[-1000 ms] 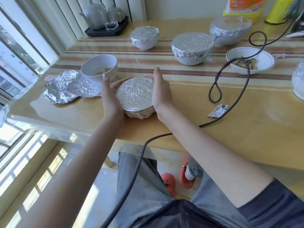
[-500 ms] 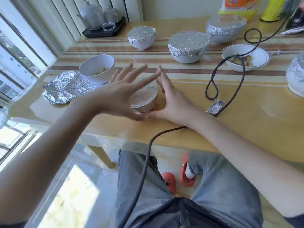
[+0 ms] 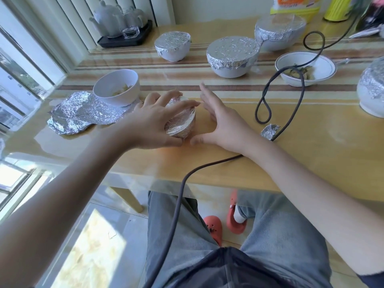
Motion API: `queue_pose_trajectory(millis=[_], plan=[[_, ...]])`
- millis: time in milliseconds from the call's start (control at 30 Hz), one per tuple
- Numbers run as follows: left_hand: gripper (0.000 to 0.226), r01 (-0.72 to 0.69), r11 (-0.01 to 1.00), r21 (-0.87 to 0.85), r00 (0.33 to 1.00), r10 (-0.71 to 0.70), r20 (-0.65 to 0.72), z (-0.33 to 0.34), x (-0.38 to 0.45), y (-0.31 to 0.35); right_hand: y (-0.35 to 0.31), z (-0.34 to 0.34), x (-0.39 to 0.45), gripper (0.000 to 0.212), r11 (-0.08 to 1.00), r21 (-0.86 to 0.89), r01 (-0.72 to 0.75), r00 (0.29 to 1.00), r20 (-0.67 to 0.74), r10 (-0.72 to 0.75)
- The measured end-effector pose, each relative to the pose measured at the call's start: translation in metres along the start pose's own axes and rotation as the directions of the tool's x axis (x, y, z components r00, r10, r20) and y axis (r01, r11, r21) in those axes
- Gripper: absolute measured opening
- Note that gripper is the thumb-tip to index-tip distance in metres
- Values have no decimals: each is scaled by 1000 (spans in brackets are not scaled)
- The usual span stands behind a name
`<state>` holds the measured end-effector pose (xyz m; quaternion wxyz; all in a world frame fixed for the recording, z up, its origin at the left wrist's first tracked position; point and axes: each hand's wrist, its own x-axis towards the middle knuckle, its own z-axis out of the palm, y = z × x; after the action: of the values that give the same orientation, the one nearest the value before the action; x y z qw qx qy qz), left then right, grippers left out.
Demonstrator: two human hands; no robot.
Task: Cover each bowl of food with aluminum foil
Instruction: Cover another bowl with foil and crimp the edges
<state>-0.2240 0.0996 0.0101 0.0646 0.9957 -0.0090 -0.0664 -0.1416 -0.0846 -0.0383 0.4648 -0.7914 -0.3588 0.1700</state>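
Wooden table (image 3: pixel 311 146) carrying bowls. Head view: foil-covered bowl (image 3: pixel 182 121) sitting near front edge, between both hands. Left hand (image 3: pixel 153 123) lying over foil top, fingers spread. Right hand (image 3: pixel 220 119) standing just beside bowl, fingers straight. Uncovered bowl (image 3: pixel 116 87) resting on foil sheet (image 3: pixel 83 111), left.

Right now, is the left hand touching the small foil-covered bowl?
Touching. Head view shows the left hand spread over the small foil-covered bowl, fingers lying on its foil top.

The orange-and-yellow packet (image 3: pixel 295 5) at the table's far edge carries print too blurred to read.
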Motion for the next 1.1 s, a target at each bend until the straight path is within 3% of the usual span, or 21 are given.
queue_pose_trajectory(millis=[133, 200, 333, 400, 667, 767, 867, 967, 1100], plan=[[94, 16, 1000, 7, 999, -16, 49, -4, 0, 0, -7, 2, -9, 54, 974, -227, 14, 982, -180, -56], [96, 21, 1000, 16, 996, -22, 87, -5, 0, 0, -7, 4, -11, 43, 944, -330, 1, 983, -172, -62], [94, 9, 999, 49, 998, -12, 66, -4, 1, 1, -8, 0, -8, 26, 979, -193, 65, 977, -188, -102], [95, 11, 998, 69, 998, -15, 66, -4, 1, 1, -8, -1, -3, 18, 969, -221, 108, 972, -183, -150], [94, 25, 998, 54, 998, -28, 56, -3, 0, 2, -8, -7, -1, 21, 967, -180, 180, 978, -75, -196], [97, 54, 998, 20, 998, -55, 28, -1, -2, 5, -11, -2, -12, 41, 926, -360, 114, 989, -47, -140], [108, 56, 998, 37, 993, -60, 102, -6, -3, 7, -17, 8, -19, 49, 823, -555, 122, 974, -92, -207], [130, 39, 998, 47, 971, -49, 233, -20, -3, 5, -18, 13, -19, 52, 786, -605, 127, 958, -132, -256], [127, -22, 992, 122, 971, -8, 240, -20, 3, 3, -17, 16, -17, 43, 775, -618, 131, 928, -200, -316]])
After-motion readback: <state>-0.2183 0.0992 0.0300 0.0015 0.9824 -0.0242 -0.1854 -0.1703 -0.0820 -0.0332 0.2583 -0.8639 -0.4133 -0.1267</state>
